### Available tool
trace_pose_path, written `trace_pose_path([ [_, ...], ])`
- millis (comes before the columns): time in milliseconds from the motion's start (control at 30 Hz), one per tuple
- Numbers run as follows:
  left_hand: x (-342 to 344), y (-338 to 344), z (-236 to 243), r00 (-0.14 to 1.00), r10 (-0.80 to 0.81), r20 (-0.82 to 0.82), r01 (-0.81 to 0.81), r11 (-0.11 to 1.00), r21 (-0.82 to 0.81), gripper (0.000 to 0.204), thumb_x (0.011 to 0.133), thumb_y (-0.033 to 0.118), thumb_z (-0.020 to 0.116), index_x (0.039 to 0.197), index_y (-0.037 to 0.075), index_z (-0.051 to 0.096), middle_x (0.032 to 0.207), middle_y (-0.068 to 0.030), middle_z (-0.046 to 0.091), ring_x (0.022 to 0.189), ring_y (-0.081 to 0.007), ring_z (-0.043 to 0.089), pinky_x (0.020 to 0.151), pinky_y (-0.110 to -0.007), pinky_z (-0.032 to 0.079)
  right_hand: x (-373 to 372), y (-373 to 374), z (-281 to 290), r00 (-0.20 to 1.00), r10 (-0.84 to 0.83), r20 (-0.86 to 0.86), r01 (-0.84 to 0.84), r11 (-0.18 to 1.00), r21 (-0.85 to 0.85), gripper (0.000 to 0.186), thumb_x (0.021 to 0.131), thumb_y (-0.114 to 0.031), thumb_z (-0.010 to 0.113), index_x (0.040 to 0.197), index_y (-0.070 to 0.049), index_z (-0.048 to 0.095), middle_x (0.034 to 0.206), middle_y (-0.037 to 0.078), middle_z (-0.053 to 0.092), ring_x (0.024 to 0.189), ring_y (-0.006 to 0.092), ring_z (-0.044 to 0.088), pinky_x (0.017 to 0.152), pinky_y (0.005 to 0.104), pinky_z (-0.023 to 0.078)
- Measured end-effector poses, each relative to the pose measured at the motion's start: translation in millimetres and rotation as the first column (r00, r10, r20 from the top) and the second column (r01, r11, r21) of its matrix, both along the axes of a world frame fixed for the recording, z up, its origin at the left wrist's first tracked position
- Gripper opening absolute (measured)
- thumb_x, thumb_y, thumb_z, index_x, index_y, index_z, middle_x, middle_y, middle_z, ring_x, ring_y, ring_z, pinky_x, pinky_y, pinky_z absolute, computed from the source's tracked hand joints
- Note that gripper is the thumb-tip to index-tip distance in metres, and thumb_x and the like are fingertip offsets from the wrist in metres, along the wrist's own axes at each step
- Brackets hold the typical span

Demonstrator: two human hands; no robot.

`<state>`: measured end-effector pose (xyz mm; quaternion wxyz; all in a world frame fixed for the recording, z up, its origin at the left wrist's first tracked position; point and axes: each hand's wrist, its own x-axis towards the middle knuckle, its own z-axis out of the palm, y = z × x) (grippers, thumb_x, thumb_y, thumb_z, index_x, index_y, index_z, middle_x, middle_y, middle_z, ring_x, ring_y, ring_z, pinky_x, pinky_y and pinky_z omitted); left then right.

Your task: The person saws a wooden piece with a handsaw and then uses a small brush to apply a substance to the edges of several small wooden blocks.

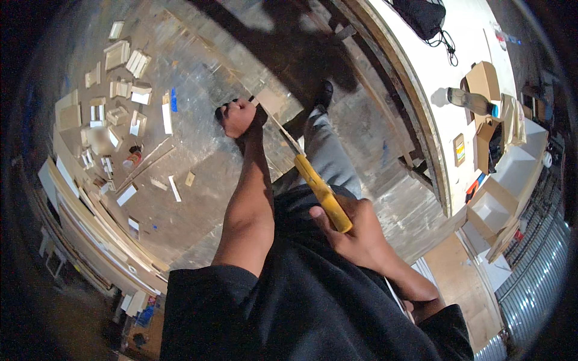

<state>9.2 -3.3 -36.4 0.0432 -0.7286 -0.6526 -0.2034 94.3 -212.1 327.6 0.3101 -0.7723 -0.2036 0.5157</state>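
Note:
My right hand [355, 231] is closed around the yellow handle [316, 186] of a long tool, probably a saw. Its narrow blade [294, 141] points forward and away from me, beside a pale strip of wood. My left hand [239, 117] forms a fist just left of the blade's far end, on or against something dark that is too hidden to name. A pale square piece [272, 102] lies beyond it. Below are my grey-trousered leg [325, 156] and dark shoe [324, 93].
Several small wood offcuts [138, 63] and stacked boards [84, 213] are on the left. A white bench top [460, 156] along the right holds a bottle [466, 101], cardboard boxes [481, 81] and a black bag [418, 15]. Trays [494, 213] and corrugated metal [536, 271] stand at the right rim.

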Motion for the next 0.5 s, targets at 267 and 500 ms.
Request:
trace_pose_path([
  [267,2.8,-4.4,-2.8,0.999,-0.037,-0.012,0.037,0.999,-0.011,0.019,0.07,0.024,0.063,0.056,0.011,0.059,0.069,-0.0103,0.059,0.058,-0.034,0.057,0.049,-0.048,0.045,-3.7,26.9,-33.3,0.988,-0.118,0.097,0.125,0.99,-0.066,0.035,0.094,-0.025,0.067,0.077,0.005,0.061,0.057,0.004,0.049,0.058,0.0084,0.045,0.051,0.0317,0.038],
  [500,-5.7,1.1,-5.7,0.997,-0.077,-0.007,0.077,0.997,0.017,0.016,0.069,0.022,0.064,0.058,0.012,0.059,0.077,-0.01,0.062,0.059,-0.0342,0.058,0.049,-0.047,0.043,-19.0,1.8,-26.7,0.984,-0.179,0.028,0.177,0.983,0.051,0.023,0.092,-0.017,0.064,0.084,0.005,0.064,0.061,0.012,0.056,0.061,0.0103,0.049,0.056,0.0375,0.043],
])
